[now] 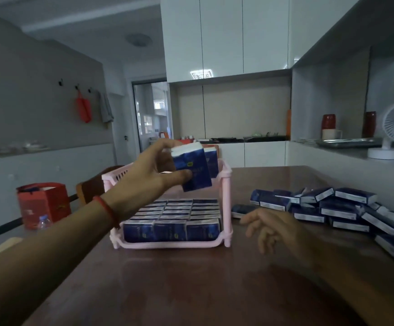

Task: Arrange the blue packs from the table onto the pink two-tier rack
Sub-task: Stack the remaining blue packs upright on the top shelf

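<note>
At the far left a red paper gift bag [43, 203] and a clear plastic water bottle [44, 221] stood off the dark brown wooden table [191, 290], well clear of the work. The left hand [148, 175] reached across the pink plastic two-tier rack [225, 184], its thumb and fingers pinched round an upright blue plastic-wrapped pack [191, 168] held over the top tier. Just behind those fingers a second blue pack [212, 161] stood in the tier's right end. Below the fingers, the lower tier looked full, with rows of packed blue packs [172, 222] on edge.

To seat the held pack well, it probably wanted lowering upright, flush against the standing one, so a straight row could grow leftward.

To the right, the right hand [269, 227] hovered above the table with fingers loose and slightly curled, holding nothing. Just beyond its fingertips lay a single flat blue pack [240, 209], and farther right a loose heap of blue packs [346, 208] waited on the table, likely the next source.
</note>
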`<state>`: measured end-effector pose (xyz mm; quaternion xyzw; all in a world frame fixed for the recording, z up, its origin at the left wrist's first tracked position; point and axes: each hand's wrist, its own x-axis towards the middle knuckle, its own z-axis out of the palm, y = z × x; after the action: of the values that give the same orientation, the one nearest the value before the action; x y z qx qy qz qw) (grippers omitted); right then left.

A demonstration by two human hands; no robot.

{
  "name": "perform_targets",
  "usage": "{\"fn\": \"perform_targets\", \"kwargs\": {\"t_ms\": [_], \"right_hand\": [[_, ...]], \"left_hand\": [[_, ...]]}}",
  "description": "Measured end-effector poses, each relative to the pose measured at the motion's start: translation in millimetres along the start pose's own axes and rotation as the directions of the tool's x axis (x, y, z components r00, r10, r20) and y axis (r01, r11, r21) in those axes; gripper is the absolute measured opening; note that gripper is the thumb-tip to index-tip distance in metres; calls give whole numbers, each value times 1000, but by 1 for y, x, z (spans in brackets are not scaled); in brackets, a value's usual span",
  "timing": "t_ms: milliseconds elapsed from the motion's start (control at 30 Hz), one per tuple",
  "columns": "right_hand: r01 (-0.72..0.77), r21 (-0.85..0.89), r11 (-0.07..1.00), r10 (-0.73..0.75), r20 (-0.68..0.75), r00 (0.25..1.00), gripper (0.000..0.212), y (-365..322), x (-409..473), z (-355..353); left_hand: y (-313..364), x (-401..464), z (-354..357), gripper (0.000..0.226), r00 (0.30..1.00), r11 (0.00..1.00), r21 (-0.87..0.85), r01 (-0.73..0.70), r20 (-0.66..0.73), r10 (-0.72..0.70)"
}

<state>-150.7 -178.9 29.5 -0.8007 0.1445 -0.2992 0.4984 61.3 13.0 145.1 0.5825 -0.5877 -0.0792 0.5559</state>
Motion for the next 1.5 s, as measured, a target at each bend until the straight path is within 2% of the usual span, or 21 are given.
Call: {"fn": "perform_targets", "kwargs": {"t_ms": [167, 233, 367, 633, 900, 1300, 1500], "right_hand": [[-48, -23, 999, 48, -31, 998, 56, 1, 0, 0], [-51, -5, 999, 51, -45, 998, 59, 3, 0, -2], [-55, -20, 998, 53, -64, 996, 53, 8, 0, -8], [-60, -33, 998, 58, -48, 997, 53, 11, 5, -8], [-79, -91, 993, 77, -23, 997, 54, 9, 4, -7], [-76, -117, 990, 75, -15, 997, 51, 11, 3, -7], [-69, -105, 992, 67, -20, 998, 51, 11, 4, -8]], "left_hand": [[-8, 46, -1, 42, 992, 983, 150, 110, 37, -117], [-10, 58, 6, 41, 985, 980, 136, 147, 66, -157], [-14, 73, 14, 41, 980, 975, 132, 181, 57, -190], [-24, 79, 11, 45, 941, 957, 77, 279, 175, -289], [-20, 82, 21, 72, 937, 917, 280, 283, 126, -327], [-19, 87, 28, 71, 943, 879, 405, 252, 101, -317], [-20, 88, 28, 72, 940, 886, 382, 262, 104, -324]]}}
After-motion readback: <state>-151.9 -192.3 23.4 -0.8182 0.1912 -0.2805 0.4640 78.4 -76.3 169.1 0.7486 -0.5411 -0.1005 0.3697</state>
